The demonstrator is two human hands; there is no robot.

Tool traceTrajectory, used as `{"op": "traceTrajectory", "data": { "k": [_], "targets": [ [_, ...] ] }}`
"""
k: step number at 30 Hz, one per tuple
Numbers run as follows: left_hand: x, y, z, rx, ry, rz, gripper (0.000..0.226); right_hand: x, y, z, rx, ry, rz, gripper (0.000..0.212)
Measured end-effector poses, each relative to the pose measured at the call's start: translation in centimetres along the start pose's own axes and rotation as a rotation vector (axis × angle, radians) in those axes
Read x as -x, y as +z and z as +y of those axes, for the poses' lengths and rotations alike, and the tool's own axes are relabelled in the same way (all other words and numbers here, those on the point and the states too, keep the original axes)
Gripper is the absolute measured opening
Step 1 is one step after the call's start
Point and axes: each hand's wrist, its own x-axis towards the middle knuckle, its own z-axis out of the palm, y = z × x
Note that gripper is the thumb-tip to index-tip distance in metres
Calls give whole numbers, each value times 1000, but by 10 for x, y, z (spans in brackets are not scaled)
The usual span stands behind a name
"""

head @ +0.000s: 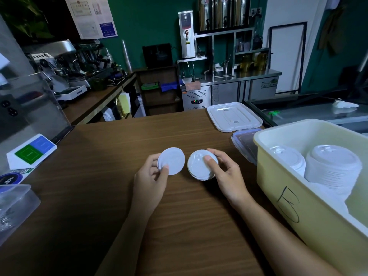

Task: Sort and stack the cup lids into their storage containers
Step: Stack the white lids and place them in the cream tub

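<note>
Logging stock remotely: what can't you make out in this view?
Head view:
- lid stack in the right hand: count unclear, thumb covers it.
- yellow tub: right side cut off by the frame; its wall hides the bases of stacked lids.
- clear container, lower left: cut by the edge, contents blurred.

Dim room; green wall [143, 26]; wooden counter [99, 196]; possibly espresso machine [65, 60].

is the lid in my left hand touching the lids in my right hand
Apart: head view shows bare table between the single lid and the lid stack.
</note>
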Motion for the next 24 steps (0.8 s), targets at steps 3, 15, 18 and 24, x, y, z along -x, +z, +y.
{"op": "traceTrajectory", "data": {
  "k": [3,15,18,24],
  "targets": [
    [-4,-4,1,149,-6,-25,33,0,-1,-1,6,-12,-7,27],
    [9,17,4,234,22,-169,33,4,1,-5,6,15,-208,29],
    [12,21,7,248,33,-165,33,5,1,-6,16,27,-218,36],
    [15,20,7,93,183,-141,37,6,0,-5,41,5,-243,35]
  ]
}}
